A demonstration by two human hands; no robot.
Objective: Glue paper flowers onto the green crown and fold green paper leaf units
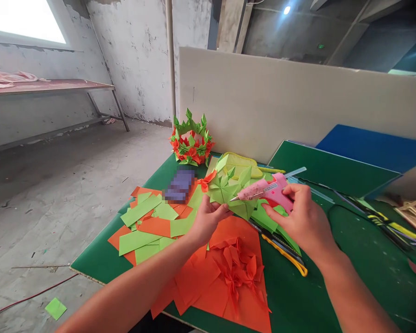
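Observation:
My left hand (208, 219) pinches a folded green paper piece (229, 189) and holds it up above the table. My right hand (303, 217) grips a pink glue gun (268, 190), whose nozzle points left and touches the green piece. Under both hands lie orange paper sheets (229, 263) with several folded orange paper flowers (241, 268) on top. A finished green and orange paper wreath (191, 141) stands at the far corner of the green table (350, 277).
Loose green and orange paper strips (149, 224) cover the table's left part. A yellow-handled tool (286, 254) lies under my right hand. A white board (298, 101) stands behind the table. More tools (395, 226) lie at the right. A bench (52, 88) stands across the concrete floor.

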